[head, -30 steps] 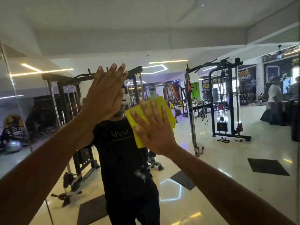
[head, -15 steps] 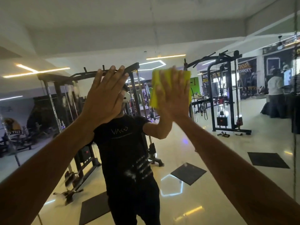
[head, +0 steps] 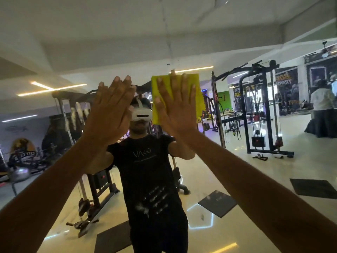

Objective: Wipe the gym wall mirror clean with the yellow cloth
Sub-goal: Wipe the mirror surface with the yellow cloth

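Right hand [head: 179,108] presses folded yellow microfibre cloth [head: 197,96] flat-fingered on the gym wall mirror [head: 255,179]; cloth's long axis vertical. Left hand [head: 111,110] flat, empty, just beside.

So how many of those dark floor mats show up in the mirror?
3. One mat lies low, left of the reflected person; one sits centre-right beside the right forearm; one lies at the far right edge. The arms may hide others.

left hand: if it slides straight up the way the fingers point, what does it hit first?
Probably nothing. The left hand lies flat on the mirror, fingers pointing up, with bare glass above; the yellow cloth sits off to its right. Depth is unclear.
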The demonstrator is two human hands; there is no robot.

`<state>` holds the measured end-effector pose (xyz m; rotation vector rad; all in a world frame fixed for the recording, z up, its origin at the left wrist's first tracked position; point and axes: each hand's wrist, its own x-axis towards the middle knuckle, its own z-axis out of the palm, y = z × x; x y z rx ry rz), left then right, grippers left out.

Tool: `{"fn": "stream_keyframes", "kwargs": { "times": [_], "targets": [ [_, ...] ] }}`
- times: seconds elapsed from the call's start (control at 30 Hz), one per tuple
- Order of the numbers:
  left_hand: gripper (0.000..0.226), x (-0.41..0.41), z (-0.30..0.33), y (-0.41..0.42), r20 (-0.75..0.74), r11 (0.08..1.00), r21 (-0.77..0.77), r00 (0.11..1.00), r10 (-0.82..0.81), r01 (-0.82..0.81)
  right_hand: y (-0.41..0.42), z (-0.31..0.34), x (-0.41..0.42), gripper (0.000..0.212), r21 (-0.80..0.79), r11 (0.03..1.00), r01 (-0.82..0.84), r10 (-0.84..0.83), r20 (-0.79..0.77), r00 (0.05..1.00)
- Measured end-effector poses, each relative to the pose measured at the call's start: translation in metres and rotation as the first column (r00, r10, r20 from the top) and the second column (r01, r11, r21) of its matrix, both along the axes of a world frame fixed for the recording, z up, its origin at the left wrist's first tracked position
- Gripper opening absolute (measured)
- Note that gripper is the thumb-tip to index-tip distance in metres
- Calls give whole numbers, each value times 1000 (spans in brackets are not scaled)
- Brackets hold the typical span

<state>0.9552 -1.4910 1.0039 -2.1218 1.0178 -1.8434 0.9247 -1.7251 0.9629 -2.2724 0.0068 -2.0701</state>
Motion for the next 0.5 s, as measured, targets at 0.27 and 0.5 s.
{"fn": "stream_keyframes", "kwargs": {
  "times": [0.27,0.5],
  "targets": [
    [63,0,0,5,-54,999,-47,998,-21,18,-35,36,-3,61,-49,999,7,-9,-21,1000],
    [61,3,1,8,-64,998,-49,997,-53,50,6,-49,-7,61,-420,898,-127,68,-152,986]
  ]
}}
